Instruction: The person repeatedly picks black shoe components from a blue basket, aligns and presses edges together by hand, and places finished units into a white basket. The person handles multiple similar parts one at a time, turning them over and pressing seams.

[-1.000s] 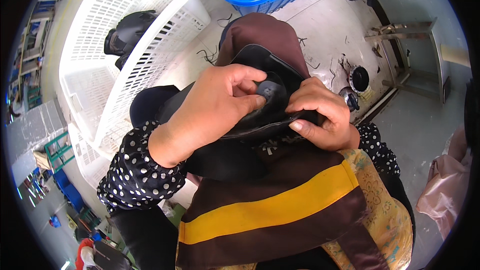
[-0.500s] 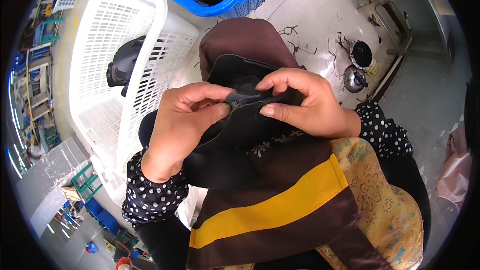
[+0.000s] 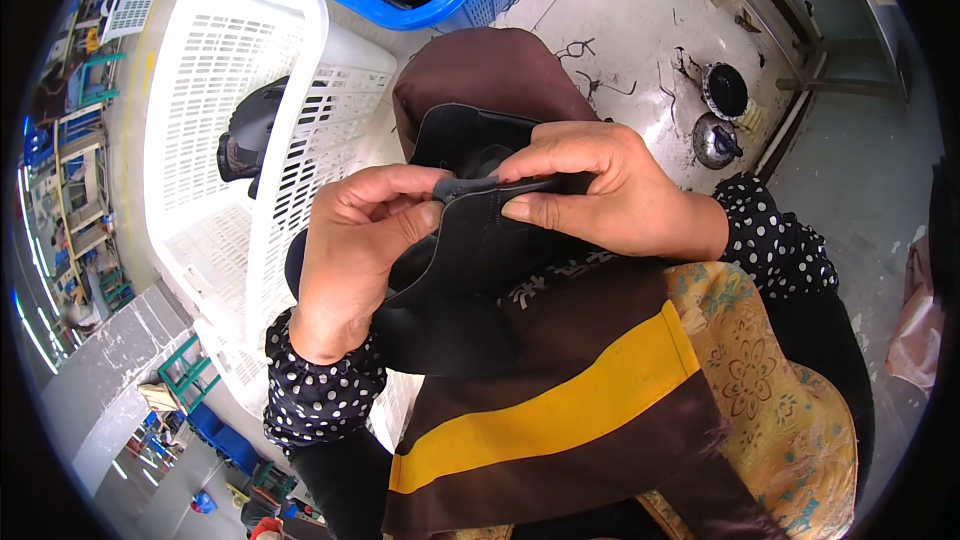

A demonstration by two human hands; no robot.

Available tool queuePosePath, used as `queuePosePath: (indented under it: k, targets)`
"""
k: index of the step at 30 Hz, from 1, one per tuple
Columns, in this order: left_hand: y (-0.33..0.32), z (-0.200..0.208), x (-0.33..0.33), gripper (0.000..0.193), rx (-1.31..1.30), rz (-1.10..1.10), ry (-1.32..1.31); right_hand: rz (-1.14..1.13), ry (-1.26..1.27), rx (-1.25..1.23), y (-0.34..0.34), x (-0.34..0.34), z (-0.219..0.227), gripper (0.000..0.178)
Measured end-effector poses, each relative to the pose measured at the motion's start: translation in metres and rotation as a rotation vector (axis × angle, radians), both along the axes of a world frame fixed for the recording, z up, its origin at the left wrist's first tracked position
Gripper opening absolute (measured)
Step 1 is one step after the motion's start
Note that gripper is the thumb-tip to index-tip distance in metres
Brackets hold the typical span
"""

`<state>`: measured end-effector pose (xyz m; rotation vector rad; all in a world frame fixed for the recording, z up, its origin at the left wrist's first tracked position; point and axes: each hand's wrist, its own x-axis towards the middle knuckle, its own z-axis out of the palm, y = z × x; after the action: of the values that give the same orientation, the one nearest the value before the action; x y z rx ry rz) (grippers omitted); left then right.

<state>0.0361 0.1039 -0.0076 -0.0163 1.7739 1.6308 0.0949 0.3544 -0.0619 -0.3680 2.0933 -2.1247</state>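
Both hands are closed on a black leather piece [image 3: 462,245], which looks like a shoe or boot upper, over my lap. My left hand [image 3: 350,250] pinches its folded upper edge between thumb and fingers. Close beside it, my right hand [image 3: 625,195] pinches the same edge, its thumb on the near face by a stitched seam. A dark grey strip [image 3: 466,186] shows along the edge between my fingertips. The piece rests against a rounded maroon pad [image 3: 490,65]. Its lower part lies over my dark brown apron [image 3: 480,405], which has a yellow band.
A white plastic basket [image 3: 315,15] with a black leather item [image 3: 250,130] inside stands at left. Beyond is a blue crate [image 3: 455,15] of black and white pieces. A round black dish [image 3: 725,90] and a metal lidded pot [image 3: 715,140] sit on the floor, right.
My fingertips have shifted slightly left along the edge, and the folded edge now lies flatter, with the grey strip showing more plainly. Both hands keep their pinch.
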Motion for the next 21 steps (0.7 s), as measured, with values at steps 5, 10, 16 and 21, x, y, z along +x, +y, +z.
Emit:
queuePosePath:
  k: [5, 10, 16, 21]
  targets:
    - [0.0003, 0.0009, 0.0004, 0.028, -0.004, -0.005, -0.007, -0.005, -0.025, -0.040, -0.0011, 0.0000, -0.0002, 0.021]
    - [0.0011, 0.0024, 0.0002, 0.028, -0.016, -0.001, -0.025, -0.001, -0.029, -0.040, -0.0009, 0.0000, -0.0001, 0.021]
    - [0.0014, 0.0040, 0.0004, 0.027, -0.024, -0.023, 0.007, 0.012, -0.041, -0.028, 0.0000, -0.0005, 0.0022, 0.023]
    - [0.0030, 0.0051, 0.0005, 0.026, -0.044, -0.016, -0.012, 0.021, -0.050, -0.036, 0.0016, -0.0002, 0.0020, 0.023]
